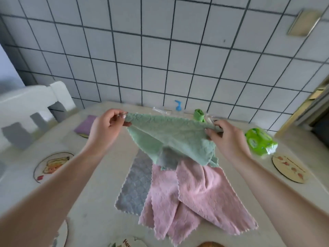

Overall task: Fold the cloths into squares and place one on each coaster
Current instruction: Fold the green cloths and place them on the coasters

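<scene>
Roughly 3 loose cloths (187, 186), 4 coasters (51, 165)

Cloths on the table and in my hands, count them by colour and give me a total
Green cloth: 1, held up between the left hand and right hand
Grey cloth: 1, flat on the table
Pink cloths: at least 1; the overlapping folds hide whether there are more
Purple cloth: 1, folded, far left
Total: at least 4

Mint-green plush cloth (170, 138): fleecy, matt, pinked edges. Pink plush cloth (192, 198) and grey quilted cloth (135, 184), at 6 o'clock: same matt nap. Beige counter (99, 175): smooth, dull. White wall tiles (160, 50), at 12 o'clock: faintly glossy. Green wipes pack (260, 141), at 3 o'clock: shiny plastic film.
</scene>
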`<state>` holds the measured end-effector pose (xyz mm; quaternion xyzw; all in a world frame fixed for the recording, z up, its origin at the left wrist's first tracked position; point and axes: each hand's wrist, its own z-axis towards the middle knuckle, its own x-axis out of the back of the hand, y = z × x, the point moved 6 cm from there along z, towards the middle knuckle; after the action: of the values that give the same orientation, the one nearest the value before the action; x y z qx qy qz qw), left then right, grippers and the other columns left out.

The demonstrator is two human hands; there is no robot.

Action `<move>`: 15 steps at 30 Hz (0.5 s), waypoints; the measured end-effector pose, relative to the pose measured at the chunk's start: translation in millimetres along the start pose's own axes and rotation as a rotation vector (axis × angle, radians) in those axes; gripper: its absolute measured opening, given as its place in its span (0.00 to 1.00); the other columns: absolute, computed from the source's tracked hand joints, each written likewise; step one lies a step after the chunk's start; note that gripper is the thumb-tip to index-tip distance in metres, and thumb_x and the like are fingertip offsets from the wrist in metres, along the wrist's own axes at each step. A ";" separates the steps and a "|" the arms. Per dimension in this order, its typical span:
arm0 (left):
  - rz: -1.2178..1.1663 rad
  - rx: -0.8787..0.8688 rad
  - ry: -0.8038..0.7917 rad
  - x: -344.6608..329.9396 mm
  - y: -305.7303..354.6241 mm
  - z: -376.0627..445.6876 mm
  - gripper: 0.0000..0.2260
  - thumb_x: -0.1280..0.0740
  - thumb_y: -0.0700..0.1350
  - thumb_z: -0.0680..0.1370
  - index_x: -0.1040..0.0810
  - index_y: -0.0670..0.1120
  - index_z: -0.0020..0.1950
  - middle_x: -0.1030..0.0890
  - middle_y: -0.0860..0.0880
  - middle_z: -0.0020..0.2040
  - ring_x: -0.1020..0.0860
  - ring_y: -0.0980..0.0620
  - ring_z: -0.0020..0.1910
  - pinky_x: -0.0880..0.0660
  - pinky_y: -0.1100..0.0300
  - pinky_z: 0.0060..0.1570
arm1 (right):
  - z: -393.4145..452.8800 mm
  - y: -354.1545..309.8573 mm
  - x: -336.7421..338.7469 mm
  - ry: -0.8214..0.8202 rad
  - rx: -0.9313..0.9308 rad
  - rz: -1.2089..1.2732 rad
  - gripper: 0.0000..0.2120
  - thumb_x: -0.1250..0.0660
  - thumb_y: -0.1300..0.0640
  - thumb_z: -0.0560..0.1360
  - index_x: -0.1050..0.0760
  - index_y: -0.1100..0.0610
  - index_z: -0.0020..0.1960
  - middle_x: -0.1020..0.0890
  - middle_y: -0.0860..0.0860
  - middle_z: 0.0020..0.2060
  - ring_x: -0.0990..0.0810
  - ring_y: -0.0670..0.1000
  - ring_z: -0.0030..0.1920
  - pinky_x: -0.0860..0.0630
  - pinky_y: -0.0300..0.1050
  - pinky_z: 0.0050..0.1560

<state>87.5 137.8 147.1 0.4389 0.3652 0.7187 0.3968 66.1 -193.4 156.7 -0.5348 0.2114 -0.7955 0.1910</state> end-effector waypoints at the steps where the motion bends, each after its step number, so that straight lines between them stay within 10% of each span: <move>1: -0.008 -0.008 0.028 19.3 1.1 3.6 0.05 0.38 0.41 0.79 0.23 0.43 0.50 0.19 0.57 0.35 0.24 0.69 0.30 0.31 0.66 0.32 | 1.7 -17.0 -2.1 0.010 -0.002 0.058 0.09 0.32 0.49 0.73 0.25 0.52 0.50 0.19 0.48 0.38 0.22 0.50 0.38 0.25 0.46 0.39; 11: 0.058 0.009 0.058 177.8 -54.0 31.6 0.05 0.38 0.41 0.79 0.26 0.50 0.45 0.20 0.52 0.42 0.22 0.64 0.34 0.27 0.65 0.35 | -10.4 -160.0 -91.1 -0.080 -0.047 0.189 0.11 0.35 0.53 0.75 0.25 0.55 0.57 0.22 0.46 0.47 0.27 0.41 0.35 0.33 0.32 0.34; 15: 0.079 -0.055 0.116 226.7 -76.3 19.9 0.06 0.38 0.41 0.78 0.25 0.52 0.44 0.21 0.55 0.42 0.23 0.59 0.42 0.26 0.56 0.46 | -40.9 -191.8 -107.6 -0.004 -0.051 0.296 0.15 0.33 0.50 0.74 0.25 0.54 0.59 0.26 0.42 0.52 0.26 0.44 0.48 0.31 0.39 0.52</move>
<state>56.9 375.2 164.8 0.3995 0.3498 0.7679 0.3582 51.3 29.6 163.8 -0.5039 0.3076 -0.7521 0.2930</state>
